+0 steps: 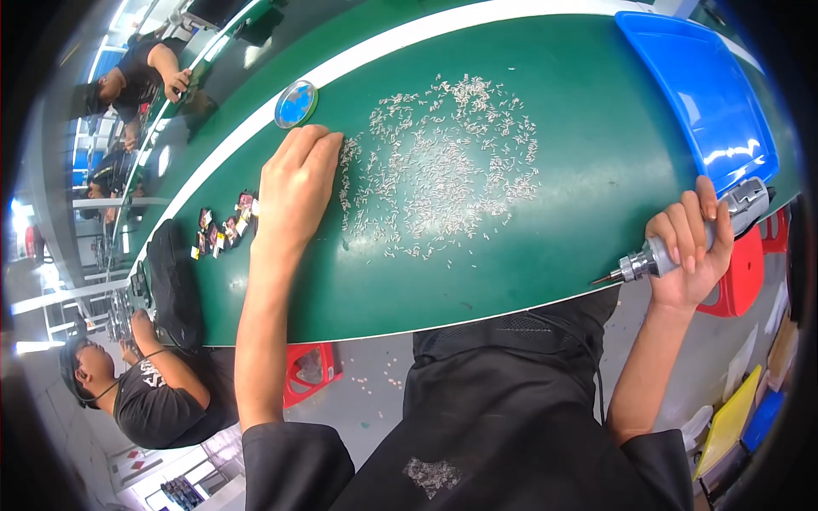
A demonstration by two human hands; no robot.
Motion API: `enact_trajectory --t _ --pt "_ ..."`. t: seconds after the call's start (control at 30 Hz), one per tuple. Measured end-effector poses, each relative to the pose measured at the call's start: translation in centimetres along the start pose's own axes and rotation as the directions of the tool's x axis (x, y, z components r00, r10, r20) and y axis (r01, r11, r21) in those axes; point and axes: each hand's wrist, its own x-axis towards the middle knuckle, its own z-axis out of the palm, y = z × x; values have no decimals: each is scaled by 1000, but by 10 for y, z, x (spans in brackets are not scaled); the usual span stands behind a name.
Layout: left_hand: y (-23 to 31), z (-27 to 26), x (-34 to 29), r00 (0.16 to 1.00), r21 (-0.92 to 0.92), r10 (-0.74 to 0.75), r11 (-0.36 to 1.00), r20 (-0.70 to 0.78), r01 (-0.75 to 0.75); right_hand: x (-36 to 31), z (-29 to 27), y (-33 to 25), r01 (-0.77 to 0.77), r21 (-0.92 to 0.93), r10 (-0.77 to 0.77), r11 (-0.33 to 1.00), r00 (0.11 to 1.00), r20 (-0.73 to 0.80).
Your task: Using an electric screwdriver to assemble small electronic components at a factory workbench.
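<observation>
My left hand [298, 175] is over the green table with its fingers bent down and pressed together. Its fingertips point away from me and are partly hidden, so what they pinch, if anything, does not show. Just beyond it stands a small round dish [296, 104] with a blue inside. To its right spreads a wide scatter of tiny silvery pieces [443, 175], thin and screw-like. My right hand [694, 238] is wrapped round a grey electric screwdriver [654, 258], held at the table's near right edge with its bit pointing left.
A blue plastic tray [703, 94] lies at the far right. Several small dark parts with yellow and pink bits [223, 228] lie left of my left forearm. A black bag [173, 281] rests at the table's left end, near a seated co-worker [162, 383]. Red stools [737, 277] stand below.
</observation>
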Motion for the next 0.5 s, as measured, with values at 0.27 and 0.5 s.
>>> enact_trajectory --t 0.27,0.5 --pt "52 -15 -17 940 -445 -338 849 -41 285 -3 2 -1 12 -10 -13 1000 1000 -25" --pt "155 -26 -21 833 -940 -469 13 295 340 0 45 21 44 51 -47 998 998 50"
